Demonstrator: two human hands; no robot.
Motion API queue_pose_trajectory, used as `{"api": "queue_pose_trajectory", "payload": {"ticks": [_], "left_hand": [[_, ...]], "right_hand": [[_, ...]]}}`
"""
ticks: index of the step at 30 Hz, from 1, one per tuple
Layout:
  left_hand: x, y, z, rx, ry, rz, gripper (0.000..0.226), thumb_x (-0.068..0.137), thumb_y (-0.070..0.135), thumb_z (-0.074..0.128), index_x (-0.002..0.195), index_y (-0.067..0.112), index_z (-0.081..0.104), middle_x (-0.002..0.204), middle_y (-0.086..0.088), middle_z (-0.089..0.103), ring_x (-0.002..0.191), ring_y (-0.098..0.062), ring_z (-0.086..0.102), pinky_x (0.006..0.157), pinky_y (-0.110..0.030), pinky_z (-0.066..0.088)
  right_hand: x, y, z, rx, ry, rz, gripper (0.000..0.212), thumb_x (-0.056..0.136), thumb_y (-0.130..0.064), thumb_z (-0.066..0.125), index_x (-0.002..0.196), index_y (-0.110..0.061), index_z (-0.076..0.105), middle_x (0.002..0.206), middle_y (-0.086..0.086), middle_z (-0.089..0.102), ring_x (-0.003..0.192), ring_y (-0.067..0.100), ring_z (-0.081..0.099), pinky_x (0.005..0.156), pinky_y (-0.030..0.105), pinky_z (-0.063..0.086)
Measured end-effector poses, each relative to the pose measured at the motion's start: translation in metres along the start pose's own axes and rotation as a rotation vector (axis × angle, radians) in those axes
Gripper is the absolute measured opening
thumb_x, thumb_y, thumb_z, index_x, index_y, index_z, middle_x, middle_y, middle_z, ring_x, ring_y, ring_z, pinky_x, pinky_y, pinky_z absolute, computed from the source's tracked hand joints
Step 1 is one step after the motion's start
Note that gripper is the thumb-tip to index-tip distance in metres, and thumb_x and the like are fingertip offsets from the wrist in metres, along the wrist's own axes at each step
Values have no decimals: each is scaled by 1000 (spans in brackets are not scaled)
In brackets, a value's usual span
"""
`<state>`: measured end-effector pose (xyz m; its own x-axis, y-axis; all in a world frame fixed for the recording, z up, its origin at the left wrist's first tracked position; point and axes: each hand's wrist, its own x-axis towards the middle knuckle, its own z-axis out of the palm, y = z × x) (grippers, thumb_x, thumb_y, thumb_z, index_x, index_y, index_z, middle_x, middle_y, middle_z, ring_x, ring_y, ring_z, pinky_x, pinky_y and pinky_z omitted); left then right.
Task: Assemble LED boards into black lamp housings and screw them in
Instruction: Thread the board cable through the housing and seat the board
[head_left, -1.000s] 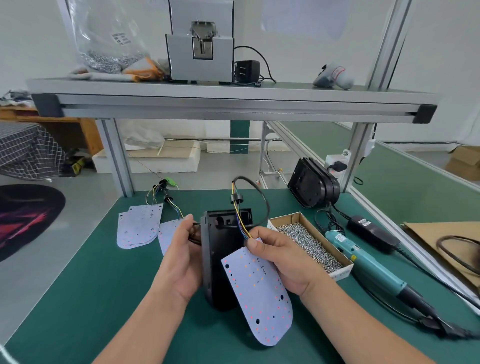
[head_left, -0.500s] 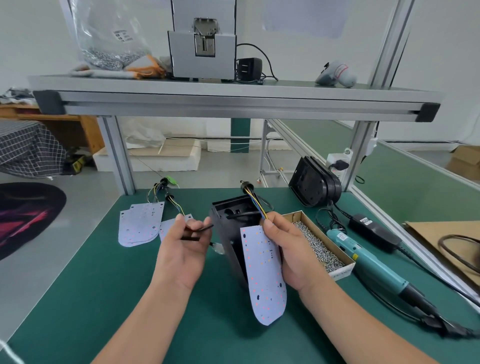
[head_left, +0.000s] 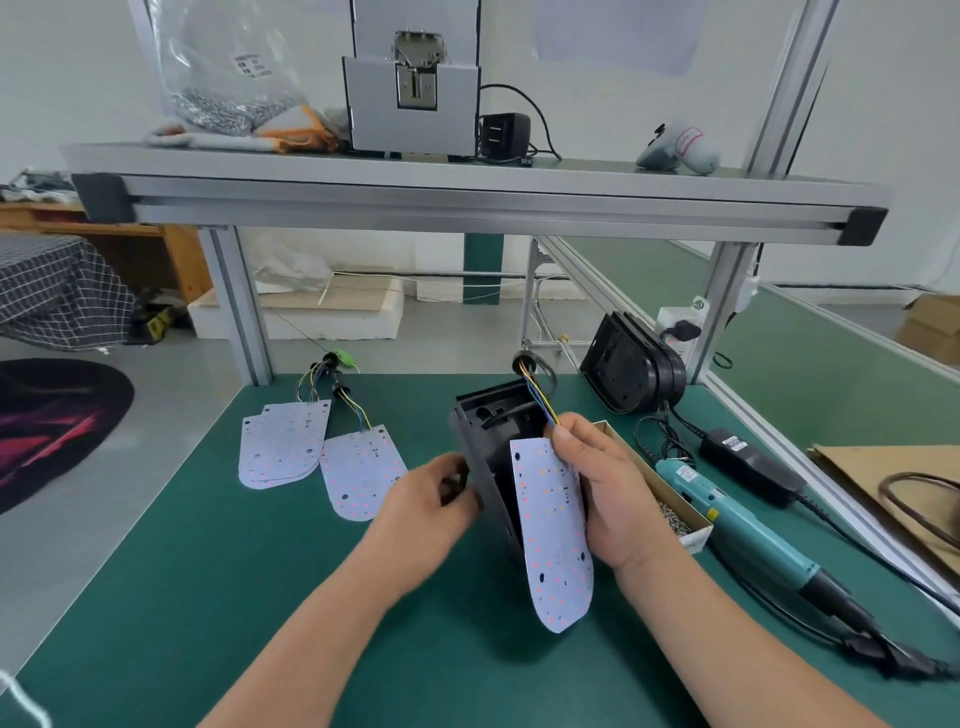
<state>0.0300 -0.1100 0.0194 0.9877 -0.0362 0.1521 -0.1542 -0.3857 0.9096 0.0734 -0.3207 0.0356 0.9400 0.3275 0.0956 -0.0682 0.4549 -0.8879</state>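
My right hand (head_left: 602, 493) pinches the LED board (head_left: 553, 535) at its top edge, just where the coloured wires (head_left: 537, 397) leave it, so the board hangs down in front of the open black lamp housing (head_left: 488, 431), which stands tilted on the green counter (head_left: 208, 597). My left hand (head_left: 426, 504) is curled round a dark part (head_left: 454, 482) at the housing's left edge; it is blurred, and I cannot tell whether that part belongs to the housing or is a cable. The board is not yet seated in the housing and I see no screw in it, so I judge this unit to be at the fitting step, with all the screwing left. The cardboard box of screws (head_left: 675, 514) and the teal electric screwdriver (head_left: 737, 525) lie just to the right, both untouched by my hands. A stack of spare boards (head_left: 283, 447) and one more single board (head_left: 361, 473) wait on the left. Another black housing (head_left: 631, 371) stands at the back right; whether it is finished I cannot see.
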Motion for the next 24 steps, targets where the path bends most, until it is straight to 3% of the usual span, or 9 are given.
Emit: {"api": "queue_pose_trajectory", "payload": {"ticks": [4,7,9,11,13,16,19,21,24], "left_hand": [[2,2,-14,-425,110,-157,47,92,62,65,71,22,50,62,3,33,53,-15,22,43,-22,21],[8,-2,-20,-825,247,-307,44,101,42,68,64,27,49,62,2,42,58,-16,46,44,-22,38],[10,-1,-21,-1142,266,-352,42,102,29,66,63,23,56,86,-3,74,85,-18,75,58,-29,60],[10,-1,-20,-1380,258,-303,42,103,19,58,61,18,55,122,-13,78,114,-26,76,82,-45,65],[10,0,-23,-1510,253,-212,42,101,16,53,60,18,47,130,-15,74,123,-30,72,95,-55,59],[9,0,-29,-1608,248,-151,43,101,21,56,60,18,45,105,-9,77,114,-28,75,94,-56,59],[12,0,-32,-1564,323,-191,42,103,26,61,66,19,42,71,-4,52,69,-22,65,85,-46,62],[15,0,-30,-1428,374,-209,38,104,27,63,73,21,41,67,0,40,56,-16,44,74,-33,57],[18,-1,-27,-1078,403,-146,28,102,9,63,85,21,45,70,-1,35,53,-13,34,53,-25,45]], "right_hand": [[2,-6,-4,9,61,-71,21,95,-26,66,82,-18,51,75,5,52,61,20,53,58,30,50],[2,-13,-9,30,117,-120,23,95,-28,65,79,-21,51,73,1,52,59,17,52,57,29,49],[2,-12,-9,29,120,-118,24,96,-28,64,78,-20,51,73,1,51,60,17,51,59,30,47],[3,-8,-6,27,112,-96,25,97,-26,64,76,-21,51,74,2,50,61,17,49,61,30,44],[3,-4,-2,37,98,-64,31,100,-23,61,72,-22,50,71,0,48,59,16,48,58,29,45],[2,-2,1,36,90,-14,30,103,-23,58,74,-20,49,70,1,49,57,16,49,56,27,46],[1,1,4,5,63,22,29,98,-25,65,73,-21,51,69,0,50,58,16,51,56,28,47],[-1,3,8,-17,25,52,28,94,-27,67,72,-20,51,69,0,53,58,15,53,57,29,49],[-2,4,12,-23,-29,56,25,94,-24,68,76,-18,52,70,1,56,58,15,56,56,29,51]]}}
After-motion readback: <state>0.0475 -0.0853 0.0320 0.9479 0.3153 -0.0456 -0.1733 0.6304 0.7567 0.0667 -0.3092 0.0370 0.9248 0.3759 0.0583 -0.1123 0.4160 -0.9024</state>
